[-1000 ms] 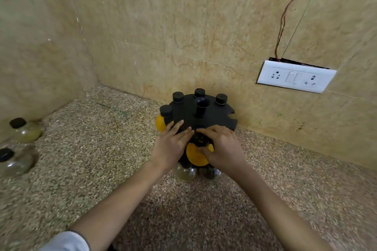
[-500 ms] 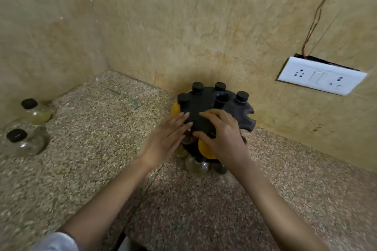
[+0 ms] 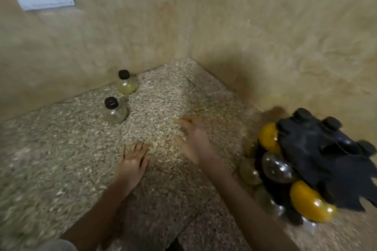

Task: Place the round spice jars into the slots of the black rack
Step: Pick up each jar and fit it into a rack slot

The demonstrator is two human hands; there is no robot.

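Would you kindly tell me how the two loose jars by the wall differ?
The farther jar looks yellowish inside; the nearer jar looks clear or greyish. The farther jar stands close to the wall, the nearer jar further out on the counter. Both are round, upright and black-capped.

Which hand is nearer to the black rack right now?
Right. The right hand is open over the counter, just left of the black rack and not touching it; the left hand lies farther left, beyond the right one.
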